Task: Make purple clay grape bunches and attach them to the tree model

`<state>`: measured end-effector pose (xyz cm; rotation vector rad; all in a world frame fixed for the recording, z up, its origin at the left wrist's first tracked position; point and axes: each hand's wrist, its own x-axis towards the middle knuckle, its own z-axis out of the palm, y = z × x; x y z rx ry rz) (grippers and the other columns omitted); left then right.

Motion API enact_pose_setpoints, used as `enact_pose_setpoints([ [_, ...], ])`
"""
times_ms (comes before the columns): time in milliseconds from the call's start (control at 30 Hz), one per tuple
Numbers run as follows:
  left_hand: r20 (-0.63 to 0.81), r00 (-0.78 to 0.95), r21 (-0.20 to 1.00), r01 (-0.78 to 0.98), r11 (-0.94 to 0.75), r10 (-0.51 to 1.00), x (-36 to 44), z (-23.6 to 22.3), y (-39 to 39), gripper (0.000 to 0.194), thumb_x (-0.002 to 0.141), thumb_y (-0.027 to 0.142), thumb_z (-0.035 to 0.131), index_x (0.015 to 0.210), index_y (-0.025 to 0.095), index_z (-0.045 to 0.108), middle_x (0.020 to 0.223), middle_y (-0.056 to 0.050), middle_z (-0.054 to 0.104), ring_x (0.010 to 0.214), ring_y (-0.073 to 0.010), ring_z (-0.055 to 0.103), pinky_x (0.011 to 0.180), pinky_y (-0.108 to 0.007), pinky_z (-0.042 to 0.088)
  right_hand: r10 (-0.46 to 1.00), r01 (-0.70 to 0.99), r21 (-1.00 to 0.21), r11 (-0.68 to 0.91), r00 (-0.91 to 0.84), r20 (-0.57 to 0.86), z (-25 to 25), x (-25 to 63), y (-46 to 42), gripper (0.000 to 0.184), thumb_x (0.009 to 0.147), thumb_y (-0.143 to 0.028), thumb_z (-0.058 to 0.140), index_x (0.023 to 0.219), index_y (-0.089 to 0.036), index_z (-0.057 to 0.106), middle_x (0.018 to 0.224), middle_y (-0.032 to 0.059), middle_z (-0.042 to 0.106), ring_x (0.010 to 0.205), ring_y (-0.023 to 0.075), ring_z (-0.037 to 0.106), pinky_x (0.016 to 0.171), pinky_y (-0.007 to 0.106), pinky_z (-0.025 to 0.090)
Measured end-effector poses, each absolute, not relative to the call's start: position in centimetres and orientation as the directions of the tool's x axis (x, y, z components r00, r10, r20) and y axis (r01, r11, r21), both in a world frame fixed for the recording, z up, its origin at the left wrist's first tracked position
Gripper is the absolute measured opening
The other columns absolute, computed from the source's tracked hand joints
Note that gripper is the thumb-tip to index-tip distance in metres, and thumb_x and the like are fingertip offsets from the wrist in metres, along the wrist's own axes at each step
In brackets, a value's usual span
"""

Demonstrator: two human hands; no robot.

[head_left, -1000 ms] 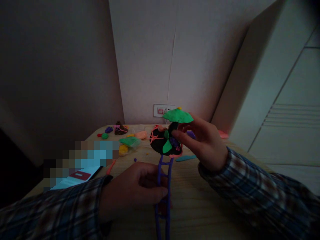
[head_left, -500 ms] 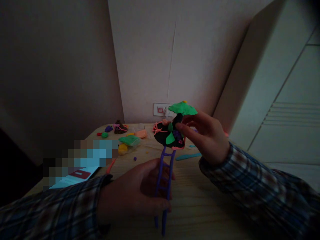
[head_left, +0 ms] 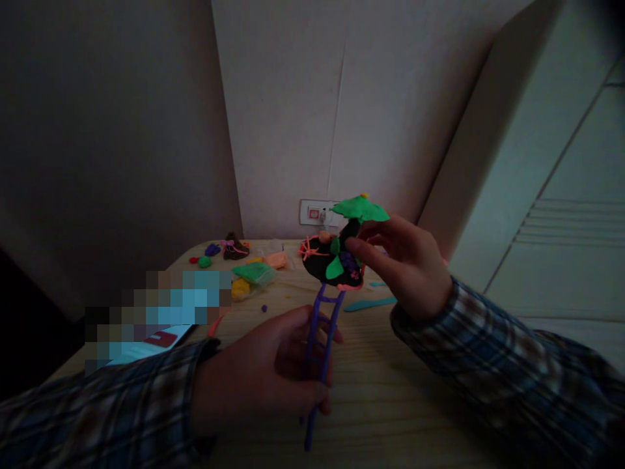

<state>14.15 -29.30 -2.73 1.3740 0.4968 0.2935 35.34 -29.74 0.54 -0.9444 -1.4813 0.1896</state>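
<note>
A clay model with a black round base (head_left: 317, 263), a black trunk and a green top (head_left: 362, 209) is pinched at its trunk by my right hand (head_left: 403, 260). Green leaves, a purple cluster (head_left: 349, 262) and coral-coloured strands decorate the base. From the base's near edge a purple clay ladder (head_left: 328, 345) hangs down, its upper end meeting the rim. The fingers of my left hand (head_left: 263, 371) are closed about the ladder's lower half, with the thumb on its near side; some fingertips are hidden behind it.
On the wooden table (head_left: 390, 404) lie a blue clay knife (head_left: 368, 304), a green clay packet (head_left: 254, 271), yellow clay (head_left: 240, 290) and a small purple ball (head_left: 264, 308). A brown clay piece (head_left: 235, 247) sits at the back. A lit, partly blurred screen (head_left: 146, 348) is at left.
The lower end of the purple ladder has swung a little left and up. My right hand and the model have shifted slightly right and up.
</note>
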Motion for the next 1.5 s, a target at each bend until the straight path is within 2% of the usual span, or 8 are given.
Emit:
enact_pose_setpoints([
  [267, -0.152, 0.879, 0.970, 0.046, 0.237, 0.451, 14.0, -3.1, -29.0, 0.047, 0.072, 0.013, 0.078, 0.112, 0.019, 0.056, 0.092, 0.005, 0.072, 0.080, -0.0113, 0.074, 0.077, -0.024, 0.058, 0.639, 0.425, -0.637, 0.643, 0.162, 0.752, 0.8, 35.6, -29.6, 0.009, 0.072, -0.031, 0.071, 0.075, -0.024, 0.066, 0.068, -0.0032, 0.066, 0.065, 0.0168, 0.062, 0.064, 0.035, 0.047],
  [700, -0.175, 0.898, 0.975, 0.100, 0.199, 0.403, 13.7, -3.1, -29.1, 0.033, 0.079, 0.017, 0.079, 0.108, 0.018, 0.064, 0.094, 0.000, 0.080, 0.083, -0.0124, 0.076, 0.075, -0.020, 0.055, 0.730, 0.465, -0.691, 0.553, 0.131, 0.671, 0.5, 37.0, -28.8, 0.017, 0.072, -0.039, 0.071, 0.074, -0.024, 0.065, 0.071, -0.0008, 0.067, 0.066, 0.0176, 0.063, 0.059, 0.033, 0.046],
  [833, -0.249, 0.875, 0.967, 0.203, 0.153, 0.415, 13.2, -3.2, -29.4, 0.049, 0.074, 0.024, 0.084, 0.119, 0.019, 0.065, 0.094, -0.001, 0.082, 0.085, -0.0182, 0.080, 0.076, -0.023, 0.056, 0.799, 0.500, -0.719, 0.483, 0.085, 0.595, -0.9, 38.7, -27.9, 0.022, 0.078, -0.042, 0.073, 0.078, -0.022, 0.065, 0.071, -0.0002, 0.066, 0.065, 0.0174, 0.062, 0.060, 0.033, 0.048],
  [967, -0.261, 0.847, 0.965, 0.246, 0.094, 0.463, 12.8, -3.3, -29.5, 0.057, 0.075, 0.036, 0.081, 0.127, 0.019, 0.063, 0.093, -0.004, 0.082, 0.081, -0.0217, 0.081, 0.076, -0.028, 0.059, 0.864, 0.562, -0.715, 0.416, -0.001, 0.503, -3.0, 40.6, -26.9, 0.021, 0.094, -0.037, 0.073, 0.093, -0.017, 0.068, 0.087, 0.0004, 0.069, 0.078, 0.0167, 0.067, 0.075, 0.035, 0.057],
  [1100, -0.274, 0.828, 0.935, 0.349, -0.068, 0.489, 12.2, -2.6, -29.7, 0.044, 0.084, 0.046, 0.071, 0.119, 0.020, 0.073, 0.093, -0.007, 0.082, 0.078, -0.0234, 0.080, 0.074, -0.029, 0.060, 0.916, 0.615, -0.707, 0.349, -0.066, 0.395, -4.9, 41.5, -26.0, 0.026, 0.101, -0.038, 0.068, 0.116, -0.016, 0.068, 0.113, 0.0061, 0.071, 0.094, 0.0201, 0.071, 0.083, 0.040, 0.061],
  [1167, -0.209, 0.784, 0.877, 0.415, -0.243, 0.585, 11.8, -2.2, -29.7, 0.029, 0.089, 0.041, 0.065, 0.108, 0.022, 0.077, 0.085, -0.003, 0.081, 0.074, -0.0201, 0.078, 0.073, -0.027, 0.058, 0.931, 0.626, -0.711, 0.320, -0.071, 0.357, -5.7, 41.7, -25.6, 0.029, 0.102, -0.038, 0.067, 0.121, -0.017, 0.067, 0.118, 0.0073, 0.071, 0.097, 0.0210, 0.071, 0.084, 0.041, 0.062],
  [1300, 0.225, 0.765, 0.558, 0.406, -0.724, 0.603, 11.2, -1.9, -29.0, 0.021, 0.093, 0.027, 0.057, 0.089, 0.024, 0.077, 0.081, 0.001, 0.077, 0.075, -0.0163, 0.071, 0.074, -0.023, 0.051, 0.940, 0.623, -0.717, 0.314, -0.096, 0.328, -7.0, 42.1, -25.4, 0.030, 0.102, -0.038, 0.066, 0.123, -0.017, 0.066, 0.119, 0.0077, 0.070, 0.098, 0.0213, 0.071, 0.084, 0.041, 0.062],
  [1500, 0.351, 0.775, 0.442, 0.357, -0.823, 0.525, 11.4, -3.0, -28.7, 0.023, 0.096, 0.021, 0.055, 0.105, 0.023, 0.076, 0.110, -0.003, 0.078, 0.101, -0.0202, 0.072, 0.090, -0.028, 0.053, 0.901, 0.590, -0.698, 0.407, -0.130, 0.415, -7.9, 42.2, -25.4, 0.030, 0.102, -0.039, 0.066, 0.124, -0.017, 0.066, 0.120, 0.0079, 0.070, 0.100, 0.0218, 0.071, 0.085, 0.042, 0.062],
])
